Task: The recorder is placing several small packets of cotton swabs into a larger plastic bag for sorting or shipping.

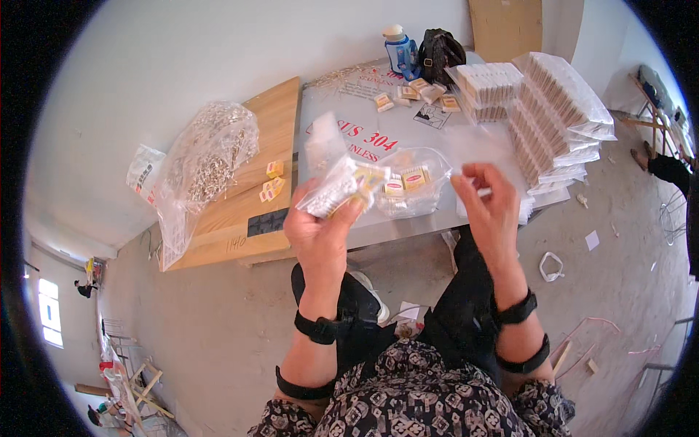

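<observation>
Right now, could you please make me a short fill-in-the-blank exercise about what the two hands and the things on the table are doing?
1. The left hand holds a small clear ____ of little packets.
2. The blue bottle stands beside a ____ pouch.
3. The big clear sack of metal parts lies on the ____ board.
4. The right hand pinches something small and ____.

Missing words: bag; black; wooden; white

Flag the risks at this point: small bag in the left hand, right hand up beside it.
1. The left hand pinches the small clear bag of metal parts in mid-air; a slip could spill them onto the floor.
2. The leaning stacks of packed bags sit near the metal sheet's edge and may slide off.
</observation>
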Demonstrator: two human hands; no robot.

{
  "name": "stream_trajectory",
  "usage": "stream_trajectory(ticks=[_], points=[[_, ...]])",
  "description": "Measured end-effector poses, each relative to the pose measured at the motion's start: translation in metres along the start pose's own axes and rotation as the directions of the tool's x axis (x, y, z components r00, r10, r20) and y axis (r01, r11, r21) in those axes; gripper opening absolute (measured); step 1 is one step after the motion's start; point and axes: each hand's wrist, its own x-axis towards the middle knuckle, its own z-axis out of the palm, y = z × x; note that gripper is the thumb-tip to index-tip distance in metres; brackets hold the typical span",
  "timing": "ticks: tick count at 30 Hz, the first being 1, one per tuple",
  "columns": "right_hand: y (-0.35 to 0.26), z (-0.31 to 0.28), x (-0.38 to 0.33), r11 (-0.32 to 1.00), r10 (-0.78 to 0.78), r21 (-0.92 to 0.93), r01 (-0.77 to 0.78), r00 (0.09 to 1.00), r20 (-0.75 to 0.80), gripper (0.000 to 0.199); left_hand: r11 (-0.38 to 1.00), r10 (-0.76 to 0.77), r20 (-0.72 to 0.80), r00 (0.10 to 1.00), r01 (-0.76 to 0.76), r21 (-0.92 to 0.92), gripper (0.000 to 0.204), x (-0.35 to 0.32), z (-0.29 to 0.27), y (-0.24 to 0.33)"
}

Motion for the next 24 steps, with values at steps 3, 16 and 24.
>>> stream_trajectory(ticks=[3, 16, 24], points=[[0.009, 0.012, 0.032, 0.923, -0.147, -0.364, 0.124, 0.989, -0.035, 0.020, 0.860, 0.271, 0.179, 0.946, -0.321, 0.396, 0.034, 0.017, 0.018, -0.012], [0.052, 0.037, 0.056, 0.960, 0.067, 0.238, -0.150, 0.945, 0.321, 0.014, 0.714, -0.540, 0.401, 0.740, 0.151, 0.684, 0.029, 0.063, 0.054, -0.091], [0.067, 0.032, 0.052, 0.951, 0.138, 0.241, -0.194, 0.964, 0.228, 0.014, 0.506, -0.143, 0.373, 0.917, -0.256, 0.823, 0.048, 0.030, 0.061, -0.066]])
